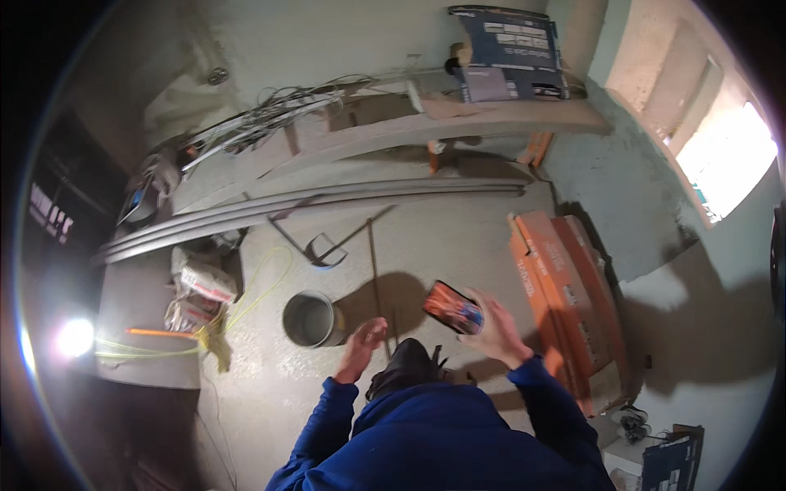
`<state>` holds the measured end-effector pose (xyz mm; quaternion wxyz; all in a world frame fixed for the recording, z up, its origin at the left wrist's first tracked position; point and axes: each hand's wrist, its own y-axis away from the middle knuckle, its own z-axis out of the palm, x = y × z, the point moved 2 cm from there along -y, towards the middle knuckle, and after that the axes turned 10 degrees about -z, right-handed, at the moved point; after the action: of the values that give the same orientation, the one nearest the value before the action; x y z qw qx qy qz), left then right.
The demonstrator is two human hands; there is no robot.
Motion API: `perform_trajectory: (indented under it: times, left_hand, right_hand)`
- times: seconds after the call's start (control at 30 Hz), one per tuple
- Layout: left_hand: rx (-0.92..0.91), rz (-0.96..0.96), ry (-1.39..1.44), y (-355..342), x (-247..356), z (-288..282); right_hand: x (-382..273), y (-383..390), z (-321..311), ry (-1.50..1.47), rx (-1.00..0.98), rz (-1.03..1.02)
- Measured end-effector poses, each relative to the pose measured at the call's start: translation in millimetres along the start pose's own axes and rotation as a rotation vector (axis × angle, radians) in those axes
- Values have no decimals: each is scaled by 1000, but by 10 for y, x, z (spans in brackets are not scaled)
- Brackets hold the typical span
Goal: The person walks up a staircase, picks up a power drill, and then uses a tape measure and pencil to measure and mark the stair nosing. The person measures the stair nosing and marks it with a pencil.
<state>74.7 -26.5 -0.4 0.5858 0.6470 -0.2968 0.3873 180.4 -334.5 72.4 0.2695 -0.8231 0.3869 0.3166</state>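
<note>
Your right hand (498, 329) grips the phone (453, 308), screen up, with the near edge of the long orange cartons (563, 303) off to its right and floor (458, 241) running ahead of it to the long grey bars (327, 196). Your left hand (361, 350) holds nothing, fingers extended, gap between it and the phone. Grey bucket (309, 316) stands just ahead-left of that hand, open top, bottom too dim to read; carton contents hidden.
</note>
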Motion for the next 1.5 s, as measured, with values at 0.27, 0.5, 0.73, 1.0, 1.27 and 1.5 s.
perform_trajectory:
  times: [0.27, 0.5, 0.73, 1.0, 1.27, 1.5]
  left_hand:
    - [-100, -216, 860, -1688, 1031, 562]
    - [-186, -198, 755, -3315, 2416, 1009]
    - [86, -103, 756, -4332, 3340, 983]
    - [396, 352, 842, -5349, 3893, 330]
    - [801, 438, 584, -6009, 4771, 179]
    - [549, 545, 363, -7489, 5766, 259]
  right_hand:
    - [648, -1846, -3, 386, -3, -420]
    - [1281, -3205, -256, 632, 3, -467]
    - [1582, -4434, -462, 706, 130, -507]
    - [2474, -6424, -1472, 439, 478, -321]
    - [4321, -9619, -2803, 569, 287, -138]
    - [4993, -10627, -2987, 736, -2, -153]
